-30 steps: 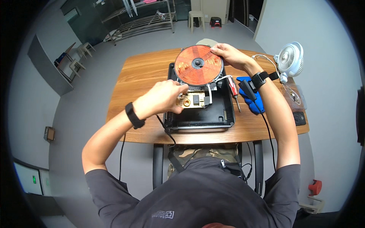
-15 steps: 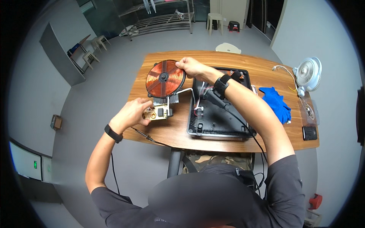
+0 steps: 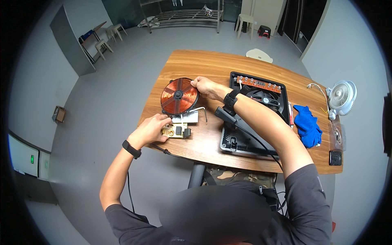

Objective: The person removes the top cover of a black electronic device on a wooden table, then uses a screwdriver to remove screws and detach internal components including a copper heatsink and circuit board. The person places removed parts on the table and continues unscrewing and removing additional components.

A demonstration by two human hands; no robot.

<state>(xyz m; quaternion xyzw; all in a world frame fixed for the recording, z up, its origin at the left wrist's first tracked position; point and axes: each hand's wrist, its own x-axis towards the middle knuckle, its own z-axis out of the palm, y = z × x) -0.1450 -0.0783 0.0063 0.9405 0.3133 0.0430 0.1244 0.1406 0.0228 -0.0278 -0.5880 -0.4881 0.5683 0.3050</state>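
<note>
A round copper induction coil (image 3: 170,96) on a black frame is pinched at its right rim by my right hand (image 3: 207,87). Just below it, my left hand (image 3: 152,129) grips the left end of a yellowish circuit board (image 3: 178,130) that carries dark components. A silver finned heat sink (image 3: 188,117) sits between board and coil. A white sleeved wire (image 3: 201,109) runs from this assembly and ends right of the coil. To the right lies an open black housing (image 3: 248,141) with a fan (image 3: 261,98) and an orange-brown strip board (image 3: 261,83) inside. My right forearm covers part of it.
A black handled tool with a cord (image 3: 226,115) lies over the housing's left side. Farther right are a blue cloth (image 3: 307,125), a white desk fan (image 3: 341,97) and a small black box (image 3: 335,158). A black cable (image 3: 166,151) crosses the table's front edge.
The coil and circuit board have come away from the housing and sit lower, near the tabletop. The white wire no longer reaches the housing. The view has shifted, and more of the housing shows.
</note>
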